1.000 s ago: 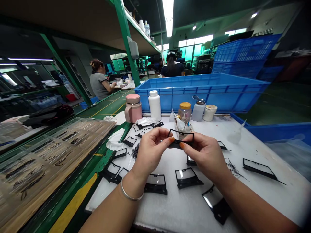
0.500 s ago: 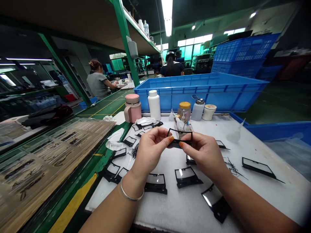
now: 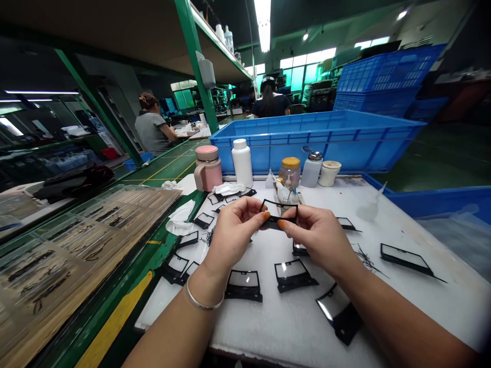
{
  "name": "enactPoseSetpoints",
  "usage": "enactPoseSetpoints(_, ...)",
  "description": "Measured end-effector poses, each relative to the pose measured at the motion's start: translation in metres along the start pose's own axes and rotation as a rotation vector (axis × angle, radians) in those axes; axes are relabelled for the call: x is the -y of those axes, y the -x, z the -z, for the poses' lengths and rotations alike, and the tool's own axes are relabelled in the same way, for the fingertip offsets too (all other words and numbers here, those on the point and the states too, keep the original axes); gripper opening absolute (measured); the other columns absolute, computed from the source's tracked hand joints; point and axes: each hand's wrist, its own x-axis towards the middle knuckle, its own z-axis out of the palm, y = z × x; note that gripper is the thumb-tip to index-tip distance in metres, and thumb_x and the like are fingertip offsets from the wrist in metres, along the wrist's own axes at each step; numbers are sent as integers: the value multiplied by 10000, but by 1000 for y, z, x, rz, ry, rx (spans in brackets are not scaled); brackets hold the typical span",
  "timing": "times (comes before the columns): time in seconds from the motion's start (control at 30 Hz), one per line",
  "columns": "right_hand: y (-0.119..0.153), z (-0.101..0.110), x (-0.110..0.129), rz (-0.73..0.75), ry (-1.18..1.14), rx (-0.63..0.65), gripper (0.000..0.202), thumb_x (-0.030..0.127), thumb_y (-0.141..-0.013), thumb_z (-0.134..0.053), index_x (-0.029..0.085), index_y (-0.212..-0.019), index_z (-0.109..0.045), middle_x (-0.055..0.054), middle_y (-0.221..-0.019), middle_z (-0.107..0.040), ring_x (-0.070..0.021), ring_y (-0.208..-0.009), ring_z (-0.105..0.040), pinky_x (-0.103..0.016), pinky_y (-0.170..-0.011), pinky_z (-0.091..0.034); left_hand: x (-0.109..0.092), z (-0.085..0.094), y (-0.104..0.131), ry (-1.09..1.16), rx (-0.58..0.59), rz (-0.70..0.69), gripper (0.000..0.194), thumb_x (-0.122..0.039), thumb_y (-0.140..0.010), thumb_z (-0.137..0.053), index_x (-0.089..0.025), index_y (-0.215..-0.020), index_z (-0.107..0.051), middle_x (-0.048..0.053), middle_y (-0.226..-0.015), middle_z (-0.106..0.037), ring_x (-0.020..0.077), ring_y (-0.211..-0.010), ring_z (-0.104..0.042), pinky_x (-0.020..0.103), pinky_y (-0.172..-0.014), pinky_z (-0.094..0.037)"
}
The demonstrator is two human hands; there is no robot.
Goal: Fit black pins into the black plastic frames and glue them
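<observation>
Between both hands, above the white work board [image 3: 245, 327], is a small black frame with a clear window [image 3: 279, 223]. My left hand [image 3: 238, 227] pinches its left end between thumb and fingers. At the other end, my right hand [image 3: 316, 231] grips it the same way, thumb along the lower edge. More black frames of this kind lie on the board: one [image 3: 294, 276] below my hands, one [image 3: 244, 285] near my left wrist, one [image 3: 339, 313] beside my right forearm, and several others. Thin black strips [image 3: 369, 261] lie loose to the right.
Along the back stand a pink mug [image 3: 209, 171], a white bottle [image 3: 241, 163], a yellow-lidded jar [image 3: 290, 174] and a pump bottle [image 3: 312, 168]. Behind them is a large blue crate [image 3: 322, 145]. A compartmented tray [image 3: 84, 240] lies left. Two people [image 3: 153, 125] sit farther off.
The held frame sits slightly farther left in view, still gripped at both ends. The whole view has shifted slightly. The seated person at left has moved an arm.
</observation>
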Motion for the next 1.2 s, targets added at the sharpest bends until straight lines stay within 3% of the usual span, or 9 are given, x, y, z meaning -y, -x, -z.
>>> enactPoseSetpoints(0.1, -7, 16, 0, -65, 28, 36, 256, 416, -759, -700, 168, -824, -690, -9, -667, -638, -132, -563, -551, -247, -508, -430, 1, 8, -4, -91, 3, 50, 193, -258, -757, -709, -134, -870, -614, 17, -763, -614, 113, -649, -590, 223, -610, -502)
enactPoseSetpoints(0.23, -13, 39, -1, -35, 152, -188, 307, 465, -777, -688, 178, -880, -719, -47, -749, -696, -162, -608, -608, -266, -523, -453, 12, 9, -8, -340, 99, 115, 221, -212, -745, -684, -169, -946, -601, -23, -693, -582, 110, -592, -572, 219, -564, -474)
enactPoseSetpoints(0.37, -15, 47, -2, -25, 295, -245, 228, 426, -798, -668, 214, -851, -731, -34, -749, -707, -176, -615, -631, -289, -541, -461, 27, 4, -9, -667, 158, 50, 175, -191, -765, -650, -192, -938, -630, -30, -648, -600, 124, -602, -581, 224, -579, -454)
enactPoseSetpoints(0.5, -17, 53, -5, -26, 390, -265, 172, 378, -788, -671, 226, -833, -740, -26, -691, -693, -194, -607, -652, -297, -527, -462, 31, 7, -10, -907, 170, -7, 191, -203, -779, -640, -206, -960, -702, 35, -808, -706, 192, -758, -652, 284, -686, -490)
enactPoseSetpoints(0.77, -18, 82, -6, -18, 274, -470, 160, 299, -751, -703, 159, -819, -741, -73, -731, -696, -180, -601, -645, -271, -504, -490, 34, 21, -17, -1170, 115, -116, 299, -143, -837, -553, -181, -1096, -696, 101, -1129, -676, 281, -1105, -558, 395, -988, -406)
enactPoseSetpoints(1.03, -15, 87, -3, -13, 275, -582, 191, 283, -757, -708, 119, -848, -744, -104, -701, -676, -167, -560, -626, -277, -482, -472, 57, 13, -24, -1291, 137, -80, 310, -194, -818, -618, -158, -1123, -653, 130, -1027, -676, 312, -1121, -498, 414, -983, -386)
enactPoseSetpoints(1.2, -18, 84, -6, 21, 200, -565, 146, 241, -738, -708, 115, -808, -734, -82, -686, -667, -139, -545, -595, -272, -500, -482, 55, 16, -26, -1255, 53, -116, 531, -226, -728, -741, -169, -1235, -593, 130, -1093, -631, 312, -1119, -487, 398, -960, -395)
